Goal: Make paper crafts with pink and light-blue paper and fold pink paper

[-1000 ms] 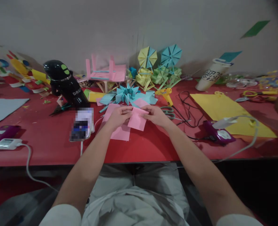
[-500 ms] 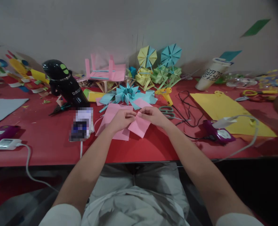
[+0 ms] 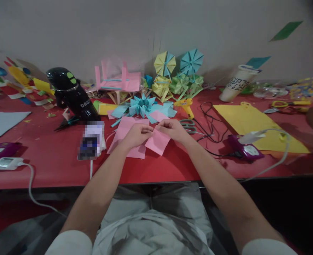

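Note:
A small square of pink paper [image 3: 158, 142] is pinched at its far edge between my two hands. My left hand [image 3: 138, 135] is closed, thumb and fingers together at the paper's left corner. My right hand [image 3: 173, 130] grips the far right side of it, thumb in front and fingers curled behind. Under my left hand lie larger pink sheets [image 3: 124, 124] flat on the table. Just beyond them sits a blue folded-paper star [image 3: 143, 105] among blue paper pieces. Green-handled scissors [image 3: 188, 126] rest to the right of my right hand.
On the red table [image 3: 151, 171], a phone [image 3: 91, 140] and black bottle [image 3: 74, 94] stand left. A yellow glue gun [image 3: 185, 106], purple power strip [image 3: 245, 148], yellow sheet [image 3: 257, 124] and cup [image 3: 237, 83] are right. Behind are a pink paper model [image 3: 121, 81] and paper wheels [image 3: 191, 62].
Both hands keep their pinch on the small pink paper. Its near corner has swung slightly to the right, and my right hand has shifted a little; otherwise the view barely moves.

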The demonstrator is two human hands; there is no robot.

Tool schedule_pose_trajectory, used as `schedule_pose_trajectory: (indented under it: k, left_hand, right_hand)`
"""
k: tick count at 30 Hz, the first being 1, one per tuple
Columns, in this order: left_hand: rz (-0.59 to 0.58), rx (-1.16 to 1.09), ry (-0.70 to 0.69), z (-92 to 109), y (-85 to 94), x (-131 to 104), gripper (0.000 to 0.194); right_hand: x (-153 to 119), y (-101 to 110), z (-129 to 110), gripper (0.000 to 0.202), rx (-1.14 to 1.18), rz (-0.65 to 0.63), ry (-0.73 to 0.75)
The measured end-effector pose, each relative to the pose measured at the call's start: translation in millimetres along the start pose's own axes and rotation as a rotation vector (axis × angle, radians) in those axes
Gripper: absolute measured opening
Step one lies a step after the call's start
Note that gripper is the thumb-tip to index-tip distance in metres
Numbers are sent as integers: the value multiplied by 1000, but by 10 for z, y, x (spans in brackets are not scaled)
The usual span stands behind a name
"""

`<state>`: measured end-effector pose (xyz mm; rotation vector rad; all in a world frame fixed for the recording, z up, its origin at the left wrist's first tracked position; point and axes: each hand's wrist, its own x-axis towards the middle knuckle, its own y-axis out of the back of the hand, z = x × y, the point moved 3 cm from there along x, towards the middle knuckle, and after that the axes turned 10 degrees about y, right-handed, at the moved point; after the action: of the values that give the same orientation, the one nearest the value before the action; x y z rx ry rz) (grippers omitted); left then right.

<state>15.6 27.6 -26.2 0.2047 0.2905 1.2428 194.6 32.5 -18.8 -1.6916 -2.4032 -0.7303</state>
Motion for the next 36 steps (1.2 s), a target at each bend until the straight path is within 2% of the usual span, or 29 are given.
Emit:
schedule_pose_trajectory:
  k: [5,10,17,22,27,31,36]
  left_hand:
    - [56,8,2,55,31,-24,15]
    - [84,-5,8,130,39,-54,13]
    - [128,-28,6,100,60,-34,10]
    - [85,-33,75,76,44,-20,10]
    - [54,-58,-42,129,25,-33,7]
    - [120,-17,-111,105,67,-8,13]
    - [177,-75,-148,28,112,45,13]
  right_hand:
    - [-13,60,13,35,-7,18,-37]
    - [-2,107,-12,35,-100,50,55]
    - [-6,128,29,34,-110,26,45]
    - [-10,151,1,30,-198,-1,86]
    - [-10,107,-27,31,-163,-61,73]
    - [-11,72,-17,35,-118,-65,41]
    - [-18,30,16,39,7,-110,-26]
